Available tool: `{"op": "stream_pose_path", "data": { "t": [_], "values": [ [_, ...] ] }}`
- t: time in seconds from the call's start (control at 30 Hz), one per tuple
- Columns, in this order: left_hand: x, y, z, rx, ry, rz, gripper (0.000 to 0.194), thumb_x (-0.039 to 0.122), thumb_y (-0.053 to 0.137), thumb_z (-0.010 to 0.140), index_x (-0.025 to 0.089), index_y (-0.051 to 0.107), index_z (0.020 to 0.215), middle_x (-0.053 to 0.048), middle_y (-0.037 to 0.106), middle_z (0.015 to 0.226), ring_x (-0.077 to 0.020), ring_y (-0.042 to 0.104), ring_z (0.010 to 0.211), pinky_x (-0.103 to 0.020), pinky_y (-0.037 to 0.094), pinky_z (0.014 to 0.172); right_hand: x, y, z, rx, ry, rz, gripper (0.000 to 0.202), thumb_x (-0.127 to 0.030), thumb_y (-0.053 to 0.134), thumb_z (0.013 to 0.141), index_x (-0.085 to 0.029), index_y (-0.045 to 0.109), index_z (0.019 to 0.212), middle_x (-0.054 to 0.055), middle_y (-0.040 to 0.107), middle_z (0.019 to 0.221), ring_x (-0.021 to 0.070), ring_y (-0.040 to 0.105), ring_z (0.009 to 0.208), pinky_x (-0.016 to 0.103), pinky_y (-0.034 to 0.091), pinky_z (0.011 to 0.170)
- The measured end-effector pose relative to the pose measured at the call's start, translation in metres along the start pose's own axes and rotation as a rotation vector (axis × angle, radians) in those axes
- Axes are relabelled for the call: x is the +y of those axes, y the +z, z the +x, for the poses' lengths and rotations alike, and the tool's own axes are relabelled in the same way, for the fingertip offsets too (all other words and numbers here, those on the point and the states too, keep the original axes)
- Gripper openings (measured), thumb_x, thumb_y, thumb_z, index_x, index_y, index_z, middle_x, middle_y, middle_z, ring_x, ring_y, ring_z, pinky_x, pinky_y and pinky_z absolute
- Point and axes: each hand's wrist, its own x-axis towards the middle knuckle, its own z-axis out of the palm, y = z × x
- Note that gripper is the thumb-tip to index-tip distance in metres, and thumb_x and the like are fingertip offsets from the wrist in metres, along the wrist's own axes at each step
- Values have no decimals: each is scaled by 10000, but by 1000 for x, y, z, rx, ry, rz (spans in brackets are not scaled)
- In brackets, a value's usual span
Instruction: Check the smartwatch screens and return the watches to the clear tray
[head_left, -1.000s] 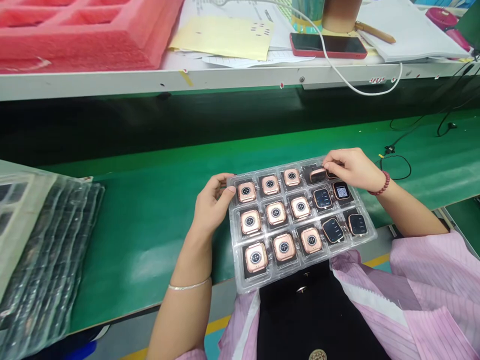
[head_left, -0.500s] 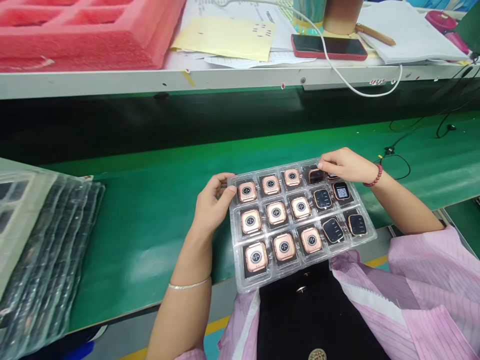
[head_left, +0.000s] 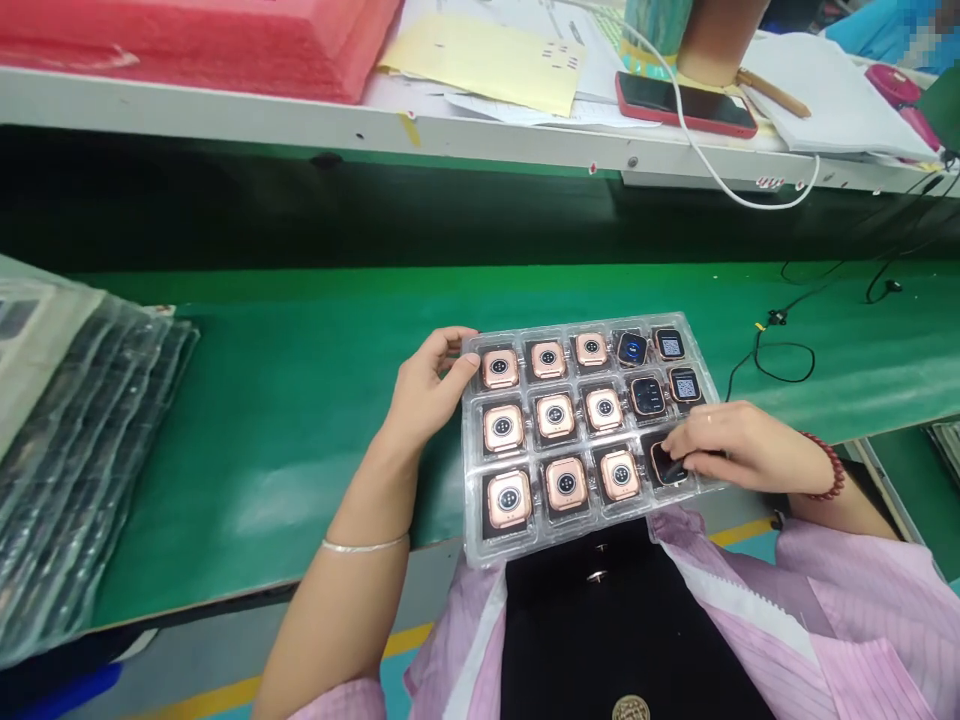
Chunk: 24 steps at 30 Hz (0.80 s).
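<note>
A clear plastic tray (head_left: 474, 450) with several watch bodies lies tilted between my hands over the bench's front edge. My left hand (head_left: 436, 385) grips its upper left corner, thumb on top. Pink-gold watch backs (head_left: 555, 414) face up in the left three columns. On the right are dark screens; one at the top (head_left: 632, 349) glows blue, and two (head_left: 684, 386) show square codes. My right hand (head_left: 724, 447) reaches over the tray's lower right, fingertips on a dark watch screen (head_left: 663, 470) in the bottom row. Its fingers hide the bottom right compartment.
Stacked clear trays (head_left: 112, 440) stand at the left on the green bench (head_left: 285, 400). A shelf (head_left: 480, 150) above holds a red foam block (head_left: 300, 50), papers, a phone (head_left: 686, 103) and cups. Black cables (head_left: 780, 350) lie at the right.
My right hand has moved from the tray's top row down to its bottom row. The top-row screen it was touching is uncovered and lit blue. The view has shifted slightly.
</note>
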Motion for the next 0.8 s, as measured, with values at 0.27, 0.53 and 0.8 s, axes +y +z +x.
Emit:
{"op": "stream_pose_path", "data": {
  "t": [0.27,0.53,0.8],
  "values": [
    [8,4,2,23,19,-34,423,479,606,808,193,660,1115,-82,738,1127,-270,678,1032,-396,552,926,36,-3,95,240,135,-450,241,-258,522,1012,-188,737,927,89,768,944,230,707,874,333,506,750],
    [14,7,4,28,56,-19,398,457,563,812,195,672,1091,-70,737,1118,-257,671,1047,-376,533,922,38,-22,113,204,179,-417,290,-300,492,1006,-183,697,837,66,735,798,200,668,737,297,441,675],
    [12,7,6,42,99,-28,331,400,572,829,198,680,1069,-53,738,1091,-241,664,1021,-365,519,891,59,-37,122,57,366,-173,513,-578,459,1015,-186,647,742,19,634,626,137,488,526,267,366,544]
  ]
}}
